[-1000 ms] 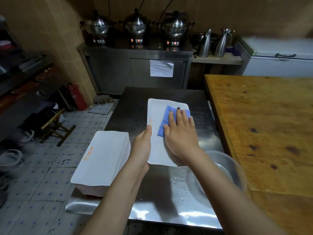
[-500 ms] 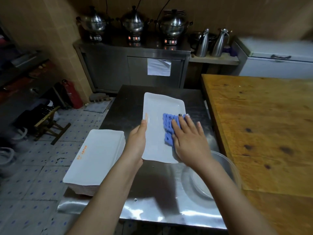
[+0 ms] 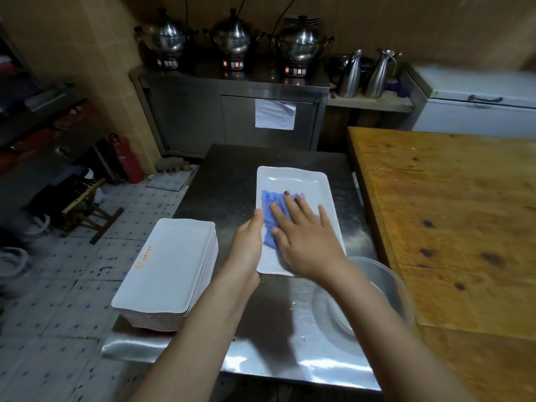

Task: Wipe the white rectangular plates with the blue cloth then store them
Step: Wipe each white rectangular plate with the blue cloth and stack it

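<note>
A white rectangular plate (image 3: 293,181) lies lengthwise on the steel table (image 3: 226,181). On its left half sits the blue cloth (image 3: 268,198), pressed down by my right hand (image 3: 304,239) with flat, spread fingers. My left hand (image 3: 248,248) steadies the plate at its left edge, thumb on the rim; the other fingers are hidden. A stack of several white rectangular plates (image 3: 171,268) stands upside down at the table's front left corner, overhanging the edge.
A clear round bowl (image 3: 385,288) sits at the table's right side, under my right forearm. A wooden table (image 3: 452,227) adjoins on the right. Beyond stand a steel cabinet (image 3: 232,111) with three pots, two metal jugs (image 3: 365,74), a white freezer (image 3: 475,108).
My right hand has slid the blue cloth from the plate's right side across to its left half. The left hand stays at the plate's left edge.
</note>
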A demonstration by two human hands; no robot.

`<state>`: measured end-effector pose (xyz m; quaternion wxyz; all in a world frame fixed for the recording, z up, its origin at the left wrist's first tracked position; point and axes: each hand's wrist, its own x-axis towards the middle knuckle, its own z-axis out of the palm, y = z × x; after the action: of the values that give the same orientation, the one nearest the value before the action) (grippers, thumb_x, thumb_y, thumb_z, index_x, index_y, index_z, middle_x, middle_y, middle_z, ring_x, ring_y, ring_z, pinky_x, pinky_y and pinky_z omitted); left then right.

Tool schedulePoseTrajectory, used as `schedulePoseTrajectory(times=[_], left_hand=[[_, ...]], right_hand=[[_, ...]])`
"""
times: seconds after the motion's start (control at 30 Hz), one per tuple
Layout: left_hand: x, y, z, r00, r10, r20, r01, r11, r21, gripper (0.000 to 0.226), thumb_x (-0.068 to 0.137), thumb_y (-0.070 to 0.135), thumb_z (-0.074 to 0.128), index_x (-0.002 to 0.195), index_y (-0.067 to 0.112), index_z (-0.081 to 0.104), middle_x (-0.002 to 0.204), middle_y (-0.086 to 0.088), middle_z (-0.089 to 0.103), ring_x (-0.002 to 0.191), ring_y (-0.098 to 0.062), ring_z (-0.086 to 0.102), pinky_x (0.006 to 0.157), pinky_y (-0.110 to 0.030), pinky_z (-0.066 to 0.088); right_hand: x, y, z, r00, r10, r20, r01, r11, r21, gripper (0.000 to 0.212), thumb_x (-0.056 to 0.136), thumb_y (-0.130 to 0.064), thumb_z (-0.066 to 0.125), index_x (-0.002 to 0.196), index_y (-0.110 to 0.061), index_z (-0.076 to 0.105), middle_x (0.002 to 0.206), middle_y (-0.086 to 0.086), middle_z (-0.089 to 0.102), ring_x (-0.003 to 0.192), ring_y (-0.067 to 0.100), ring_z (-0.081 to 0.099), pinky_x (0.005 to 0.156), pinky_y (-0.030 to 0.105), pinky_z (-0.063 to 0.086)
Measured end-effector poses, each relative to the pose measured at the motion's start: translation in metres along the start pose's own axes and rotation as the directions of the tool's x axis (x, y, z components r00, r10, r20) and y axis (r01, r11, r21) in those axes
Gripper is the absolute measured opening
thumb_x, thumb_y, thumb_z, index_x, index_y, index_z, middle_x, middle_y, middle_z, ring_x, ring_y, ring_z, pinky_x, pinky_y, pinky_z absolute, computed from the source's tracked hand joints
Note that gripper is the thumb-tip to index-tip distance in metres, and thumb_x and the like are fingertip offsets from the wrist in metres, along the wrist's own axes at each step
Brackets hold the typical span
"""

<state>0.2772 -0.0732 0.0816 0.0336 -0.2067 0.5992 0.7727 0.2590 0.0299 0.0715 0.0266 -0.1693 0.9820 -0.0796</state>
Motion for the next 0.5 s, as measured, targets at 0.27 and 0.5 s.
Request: schedulePoseTrajectory(times=[0.27,0.5], left_hand=[[0.008,0.010,-0.024,0.999,-0.030,-0.040,0.033,0.995,0.089,0.030,0.096,0.043,0.042,0.098,0.021,0.061,0.091,-0.005,0.069,0.082,-0.026,0.067,0.080,-0.040,0.054],[0.004,-0.003,-0.016,0.999,-0.024,0.022,0.022,0.997,0.080,0.032,0.098,0.039,0.041,0.088,0.020,0.065,0.073,0.003,0.071,0.067,-0.017,0.067,0.066,-0.030,0.054]], right_hand=[[-0.030,0.004,0.018,0.998,0.059,-0.011,-0.060,0.995,-0.082,0.066,0.088,-0.043,-0.011,0.151,-0.023,-0.008,0.159,0.003,-0.014,0.144,0.023,-0.021,0.115,0.043,-0.010],[0.005,0.018,0.010,0.986,0.169,-0.004,-0.169,0.985,-0.030,0.053,0.102,-0.036,0.012,0.151,-0.026,-0.007,0.159,-0.004,-0.014,0.145,0.018,-0.018,0.114,0.049,-0.011]])
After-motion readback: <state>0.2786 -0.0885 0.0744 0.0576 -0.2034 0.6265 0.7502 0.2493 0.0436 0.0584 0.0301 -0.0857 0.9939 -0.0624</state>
